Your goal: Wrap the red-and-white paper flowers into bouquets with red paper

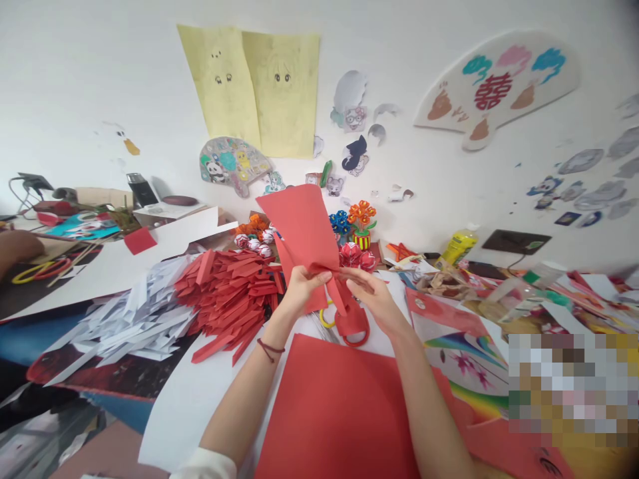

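Mid-frame, your left hand [303, 290] pinched the red paper [305, 226], your right hand [375, 297] half-curled beside it, grip unclear. Seemed mid-fold, calling for a steady pinch.

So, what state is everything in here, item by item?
Creased red paper sheet, raised in the left hand, gathered at its lower part
Large red paper sheet, lying flat
Red paper strips, folded, heaped loosely
White paper strips, folded, heaped loosely
Yellow plastic bottle, standing
Black cylindrical flask, standing
Yellow paper drawings, up on the wall
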`<state>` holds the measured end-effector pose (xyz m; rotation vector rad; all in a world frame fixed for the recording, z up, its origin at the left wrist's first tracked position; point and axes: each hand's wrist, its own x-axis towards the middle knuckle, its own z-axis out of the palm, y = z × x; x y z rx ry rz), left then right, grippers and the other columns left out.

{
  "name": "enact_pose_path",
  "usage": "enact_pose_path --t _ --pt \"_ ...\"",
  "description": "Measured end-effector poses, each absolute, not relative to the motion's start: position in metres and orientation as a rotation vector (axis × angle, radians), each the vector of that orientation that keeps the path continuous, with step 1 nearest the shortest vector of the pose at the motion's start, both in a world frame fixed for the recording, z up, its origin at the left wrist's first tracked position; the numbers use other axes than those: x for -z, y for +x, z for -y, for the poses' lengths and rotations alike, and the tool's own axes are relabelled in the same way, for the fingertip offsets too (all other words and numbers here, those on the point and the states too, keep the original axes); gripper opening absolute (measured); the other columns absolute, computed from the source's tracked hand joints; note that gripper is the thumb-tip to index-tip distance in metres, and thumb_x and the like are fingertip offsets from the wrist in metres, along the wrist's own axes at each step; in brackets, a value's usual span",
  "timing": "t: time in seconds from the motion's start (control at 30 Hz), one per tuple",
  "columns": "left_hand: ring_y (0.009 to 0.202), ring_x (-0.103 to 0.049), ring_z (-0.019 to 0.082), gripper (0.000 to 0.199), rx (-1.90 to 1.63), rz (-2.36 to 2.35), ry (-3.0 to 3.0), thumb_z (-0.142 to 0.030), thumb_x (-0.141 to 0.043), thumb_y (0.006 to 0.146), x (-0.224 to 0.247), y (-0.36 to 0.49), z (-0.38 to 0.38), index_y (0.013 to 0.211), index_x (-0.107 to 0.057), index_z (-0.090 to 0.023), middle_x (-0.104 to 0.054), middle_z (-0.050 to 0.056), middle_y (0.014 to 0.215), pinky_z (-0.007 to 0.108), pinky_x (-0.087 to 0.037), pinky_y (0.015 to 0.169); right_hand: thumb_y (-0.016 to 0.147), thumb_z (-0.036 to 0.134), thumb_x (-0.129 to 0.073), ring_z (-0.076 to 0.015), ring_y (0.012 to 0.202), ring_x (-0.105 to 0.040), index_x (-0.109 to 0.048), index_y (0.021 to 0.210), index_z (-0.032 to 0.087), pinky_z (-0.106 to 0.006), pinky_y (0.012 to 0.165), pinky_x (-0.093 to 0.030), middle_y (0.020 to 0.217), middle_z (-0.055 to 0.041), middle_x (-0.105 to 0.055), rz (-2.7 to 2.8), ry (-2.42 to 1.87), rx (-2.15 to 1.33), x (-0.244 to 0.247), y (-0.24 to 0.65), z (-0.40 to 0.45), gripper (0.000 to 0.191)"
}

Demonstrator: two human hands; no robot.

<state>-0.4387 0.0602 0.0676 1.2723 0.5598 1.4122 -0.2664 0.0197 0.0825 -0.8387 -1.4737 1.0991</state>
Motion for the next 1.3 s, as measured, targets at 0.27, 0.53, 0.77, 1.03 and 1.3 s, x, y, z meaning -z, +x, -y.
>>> enact_pose_path --t 0.27,0.53,0.77,1.03,1.3 --pt "0.094 -0.061 0.023 0.044 -1.251 -0.315 1.167 -0.041 -0.081 0.061 -0.072 -0.442 -0.052 0.095 -0.071 -0.014 -0.068 0.010 0.098 0.033 -0.045 0.084 0.074 0.037 -0.073 -0.0194 0.091 -0.066 -0.071 0.098 0.020 -0.030 0.082 -0.048 0.100 -0.0055 -0.072 1.411 -0.762 -1.501 -0.063 -0.274 -0.017 0.029" --pt "0.089 -0.059 0.022 0.033 -1.243 -0.261 1.127 -0.043 -0.083 0.054 -0.061 -0.440 -0.057 0.067 -0.071 -0.015 -0.064 0.008 0.094 0.035 -0.044 0.083 0.072 0.039 -0.075 -0.0195 0.088 -0.068 -0.073 0.092 0.019 -0.031 0.085 -0.049 0.097 -0.0056 -0.073 1.103 -0.584 -1.533 -0.064 -0.288 -0.015 0.028" --pt "0.091 -0.058 0.021 0.035 -1.317 -0.309 1.179 -0.042 -0.084 0.054 -0.060 -0.440 -0.058 0.068 -0.071 -0.013 -0.066 0.009 0.095 0.031 -0.044 0.082 0.070 0.034 -0.077 -0.0180 0.090 -0.067 -0.072 0.095 0.020 -0.029 0.088 -0.049 0.098 -0.0047 -0.073 1.022 -0.647 -1.562 -0.062 -0.295 -0.010 0.029" --pt "0.099 -0.061 0.020 0.049 -1.484 -0.274 0.964 -0.029 -0.085 0.055 -0.062 -0.429 -0.054 0.100 -0.067 -0.018 -0.069 0.006 0.099 0.035 -0.042 0.096 0.078 0.038 -0.066 -0.0211 0.088 -0.068 -0.071 0.097 0.027 -0.034 0.078 -0.055 0.098 -0.0043 -0.072 1.112 -0.767 -1.305 -0.059 -0.297 -0.011 0.022" --pt "0.105 -0.060 0.022 0.062 -1.509 -0.296 0.929 -0.033 -0.086 0.053 -0.057 -0.425 -0.049 0.109 -0.063 -0.019 -0.068 0.007 0.109 0.036 -0.041 0.099 0.073 0.036 -0.069 -0.0251 0.104 -0.064 -0.069 0.099 0.030 -0.042 0.091 -0.053 0.109 -0.0045 -0.068 1.462 -0.877 -0.498 -0.036 -0.287 -0.014 0.026"
